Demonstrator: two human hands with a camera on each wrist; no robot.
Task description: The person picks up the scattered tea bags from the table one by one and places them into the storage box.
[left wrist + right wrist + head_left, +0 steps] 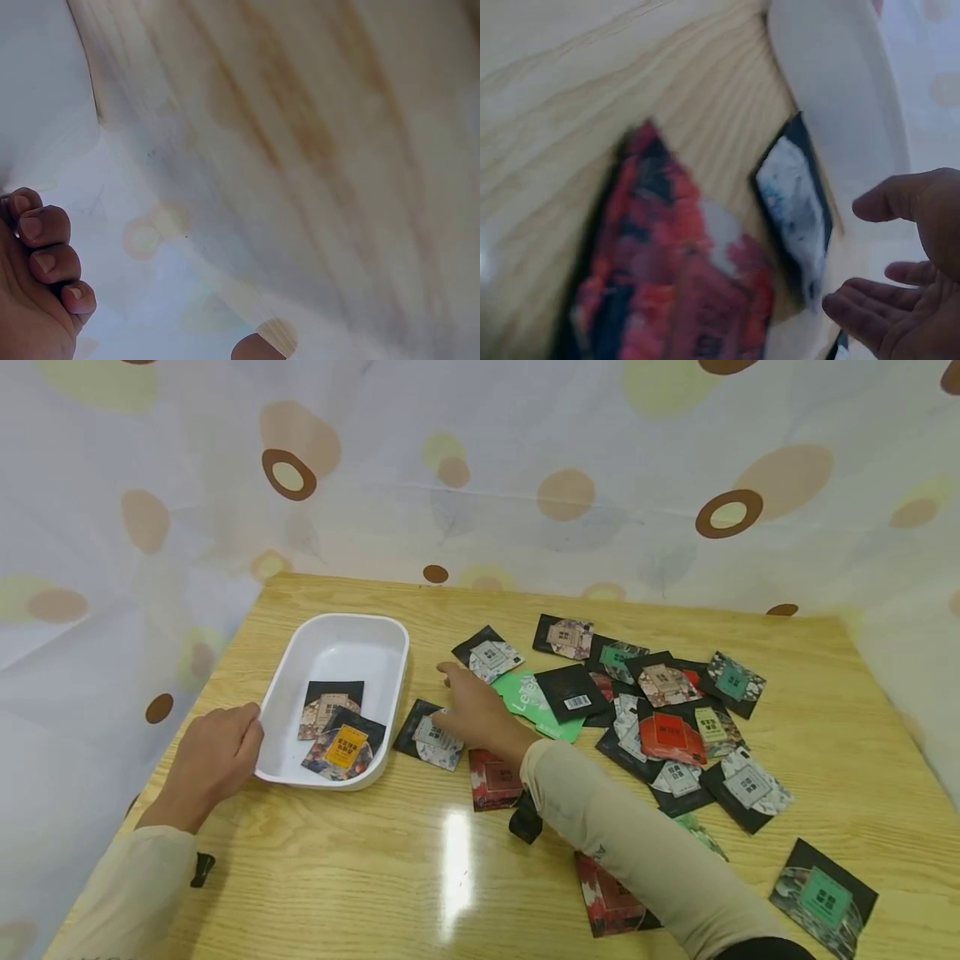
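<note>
My left hand (213, 760) is at the near-left side of a white plastic tub (352, 647) and grips its rim; the left wrist view shows the fingers (51, 262) curled. Inside the tub lie a sachet with a beige label (330, 706) and one with an orange label (347, 745). My right hand (480, 710) hovers just right of the tub, holding nothing, thumb and fingers apart in the right wrist view. Closest to it is a black-and-white sachet (431, 735) beside the tub. A red sachet (682, 277) lies nearer the wrist.
Several overlapping sachets with red, green, grey and beige labels cover the right half of the wooden table, among them a red one (671, 735). A green packet (528, 702) lies partly under others. A green-label sachet (825, 897) sits near the right front. Patterned cloth (495, 527) hangs behind.
</note>
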